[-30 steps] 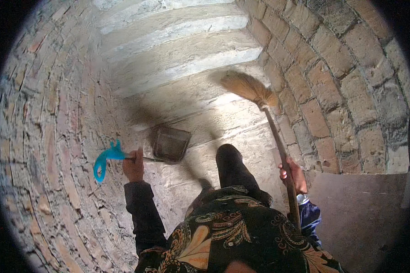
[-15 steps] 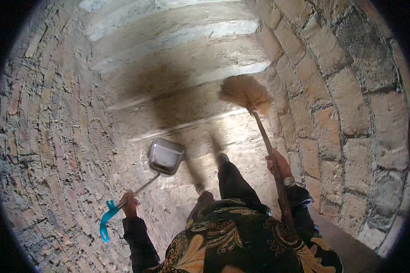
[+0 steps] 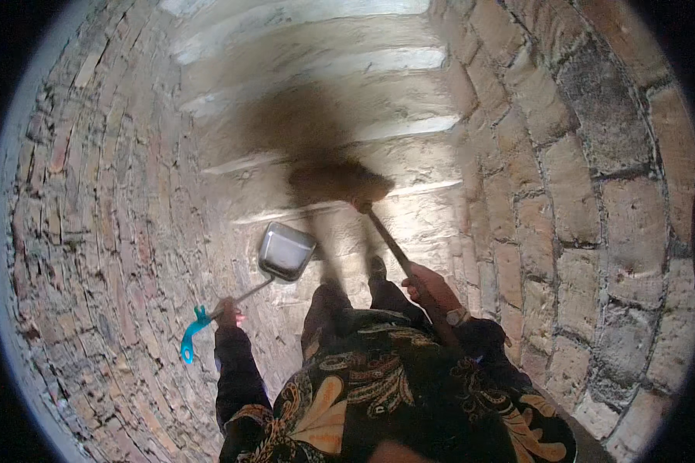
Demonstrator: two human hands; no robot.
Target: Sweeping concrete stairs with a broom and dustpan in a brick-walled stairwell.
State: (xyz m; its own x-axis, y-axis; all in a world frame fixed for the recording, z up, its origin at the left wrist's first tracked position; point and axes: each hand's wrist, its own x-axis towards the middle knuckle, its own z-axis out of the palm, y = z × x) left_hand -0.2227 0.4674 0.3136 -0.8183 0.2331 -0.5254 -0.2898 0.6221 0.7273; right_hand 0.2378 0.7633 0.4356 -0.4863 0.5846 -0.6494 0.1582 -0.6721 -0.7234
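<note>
My right hand [image 3: 431, 289] is closed round the wooden handle of a broom [image 3: 386, 243]. The broom's bristle head is in shadow and smeared by motion; it lies over the step in front of my feet. In my left hand [image 3: 228, 312] is the thin metal handle of a long-handled dustpan [image 3: 287, 252], gripped just below its blue curved end [image 3: 194, 338]. The square metal pan hangs to the left of my feet, near the left wall. Whether it touches the floor I cannot tell.
Pale steps [image 3: 401, 62] rise ahead of me. A rough brick wall [image 3: 93, 231] runs close on my left, and a wall of larger blocks [image 3: 564, 224] on my right. My shoes [image 3: 376, 268] stand at the foot of the steps, and my shadow falls across them.
The broom head has swung left, from the right-hand wall to the middle of the step, with my right hand moving left too. The dustpan and my left hand have shifted slightly up in view.
</note>
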